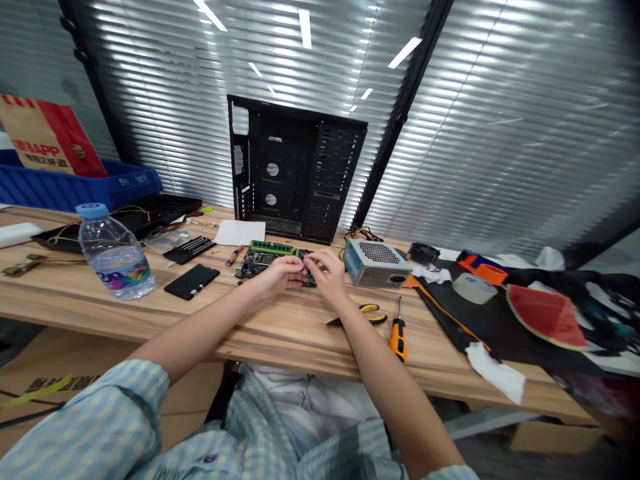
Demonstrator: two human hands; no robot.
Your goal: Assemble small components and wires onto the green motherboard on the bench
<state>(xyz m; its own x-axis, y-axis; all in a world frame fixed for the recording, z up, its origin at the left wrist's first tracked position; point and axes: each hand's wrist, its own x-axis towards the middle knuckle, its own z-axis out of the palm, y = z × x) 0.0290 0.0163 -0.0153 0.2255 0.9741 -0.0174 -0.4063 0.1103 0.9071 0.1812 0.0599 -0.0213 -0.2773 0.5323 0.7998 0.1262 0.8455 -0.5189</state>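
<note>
1. At far left, a paper bag (pixel 45 137) leaned in a blue crate (pixel 75 190) beyond the back edge of the wooden table (pixel 295 340)
2. A water bottle (pixel 115 257) stood upright on the table, well apart from the hands, with a black tray (pixel 150 213) behind it and a black phone (pixel 192 281) lying flat to its right
3. The motherboard (pixel 275 267) lay flat near the middle of the table, with a green RAM stick (pixel 273 248) along its far edge
4. The left hand (pixel 280 277) reached over the board, its fingers (pixel 295 265) bent and closed toward the right hand's; what they gripped was hidden
5. The right hand (pixel 327 275) sat just beside it, its fingers (pixel 313 262) also bent inward over the board's right part; any grip was hidden too
6. Behind the board, a black case panel (pixel 295 170) stood upright near the table's back edge
7. A power supply (pixel 377 263) sat just right of the right hand, leaving little room on that side
8. A strip of wood lay between the hands and the front edge, with a screwdriver (pixel 398 340) near that edge
9. At far right, a tape roll (pixel 474 288) and a watermelon slice (pixel 547 317) lay on a black mat (pixel 450 313)
</note>
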